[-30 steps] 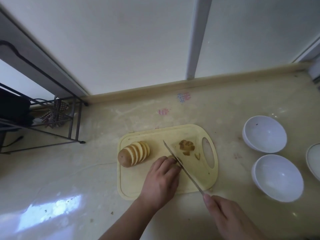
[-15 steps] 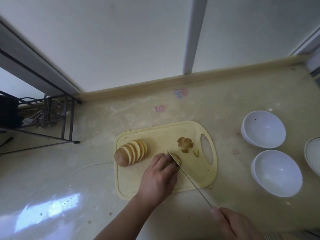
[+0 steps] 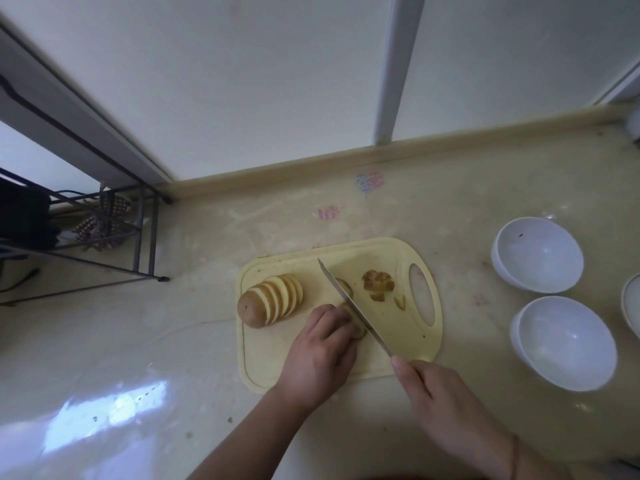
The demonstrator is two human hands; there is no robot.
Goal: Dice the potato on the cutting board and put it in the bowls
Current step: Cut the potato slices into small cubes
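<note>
A pale yellow cutting board [image 3: 408, 344] lies on the counter. On its left stands a row of potato slices [image 3: 273, 299] leaning against the brown end piece. My left hand [image 3: 320, 355] presses curled fingers on a few potato slices [image 3: 358, 332] at the board's middle. My right hand [image 3: 446, 407] grips a knife [image 3: 353, 304] whose blade runs diagonally across those slices, right beside my left fingertips. A small heap of brown scraps [image 3: 377, 282] lies near the board's handle hole. Two white bowls [image 3: 538, 254] [image 3: 564, 342] stand to the right, both without potato.
A third white bowl [image 3: 632, 303] is cut off at the right edge. A black wire rack [image 3: 104, 230] with a checked cloth stands at the back left. A raised counter lip and white wall panels run behind the board.
The knife has slid forward across the slices, its tip now farther up the board. My right hand has come up and closer to the board. My left hand still holds the slices.
</note>
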